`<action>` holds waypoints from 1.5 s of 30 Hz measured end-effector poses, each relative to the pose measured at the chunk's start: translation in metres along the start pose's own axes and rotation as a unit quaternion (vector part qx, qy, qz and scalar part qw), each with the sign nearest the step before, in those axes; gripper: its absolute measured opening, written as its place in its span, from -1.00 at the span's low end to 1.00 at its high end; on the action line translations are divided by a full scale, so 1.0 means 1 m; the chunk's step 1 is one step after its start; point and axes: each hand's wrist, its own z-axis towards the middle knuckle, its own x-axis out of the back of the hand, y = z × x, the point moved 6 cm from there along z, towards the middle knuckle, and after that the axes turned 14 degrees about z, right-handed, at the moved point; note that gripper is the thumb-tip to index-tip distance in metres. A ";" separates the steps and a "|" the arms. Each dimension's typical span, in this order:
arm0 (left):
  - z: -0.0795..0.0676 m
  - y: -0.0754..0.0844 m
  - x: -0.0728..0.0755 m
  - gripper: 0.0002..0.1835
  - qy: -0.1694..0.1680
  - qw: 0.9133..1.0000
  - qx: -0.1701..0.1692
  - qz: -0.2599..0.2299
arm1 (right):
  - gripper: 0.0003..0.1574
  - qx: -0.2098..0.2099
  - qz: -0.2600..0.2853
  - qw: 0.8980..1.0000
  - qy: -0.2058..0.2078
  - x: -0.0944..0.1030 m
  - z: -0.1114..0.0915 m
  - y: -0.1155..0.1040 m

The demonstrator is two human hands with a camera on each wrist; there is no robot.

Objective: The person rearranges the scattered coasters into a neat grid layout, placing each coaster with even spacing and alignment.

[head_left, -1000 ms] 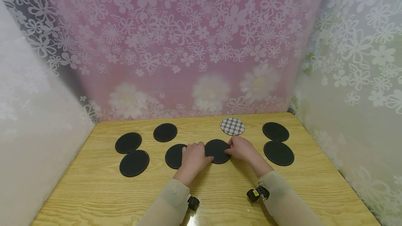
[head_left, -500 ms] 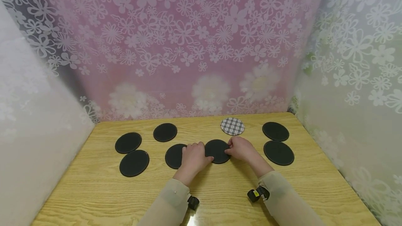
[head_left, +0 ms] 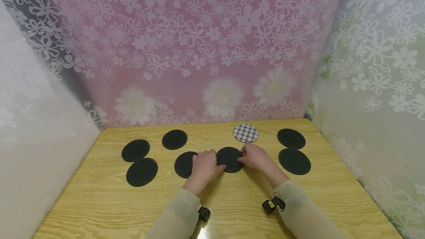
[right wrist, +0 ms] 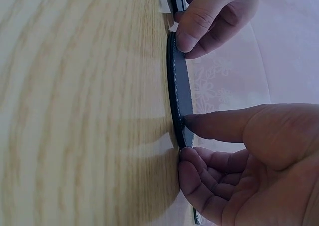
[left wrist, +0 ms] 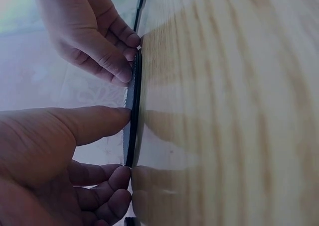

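Observation:
In the head view a round black coaster [head_left: 229, 159] lies flat near the middle of the table, between both hands. My left hand [head_left: 206, 166] grips its left edge, thumb on top and fingers curled at the rim. At the right edge, my right hand [head_left: 256, 158] pinches it the same way. Both wrist views show the coaster side-on, with pale stitching along its rim in the right wrist view [right wrist: 183, 91]. Another black coaster [head_left: 183, 165] sits just left, its right part hidden behind my left hand.
A plaid white-and-black coaster [head_left: 245, 133] lies behind the right hand. Black coasters lie in pairs at the left [head_left: 142, 172] and right [head_left: 294, 161], plus a single one [head_left: 174, 139] at the back. Flowered curtains [head_left: 212, 65] enclose the wooden table [head_left: 99, 202].

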 end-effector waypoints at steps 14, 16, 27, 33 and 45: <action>-0.001 -0.001 0.010 -0.36 0.032 0.999 0.000 -0.013 | -0.54 0.010 -0.016 0.999 0.039 0.013 -0.009 0.002; 0.001 -0.001 0.012 -0.32 0.041 0.999 0.007 -0.013 | -0.37 0.016 -0.032 0.998 0.051 0.014 -0.010 0.002; 0.014 0.008 0.028 -0.23 0.046 0.999 -0.002 0.016 | -0.01 0.058 -0.069 0.994 0.067 0.023 -0.007 0.005; 0.025 0.014 0.028 -0.23 0.034 0.999 -0.005 0.029 | 0.04 0.059 -0.074 0.993 0.069 0.031 0.000 0.012; 0.050 0.020 0.027 -0.24 0.027 0.999 0.000 0.032 | 0.07 0.052 -0.103 0.990 0.085 0.040 0.019 0.030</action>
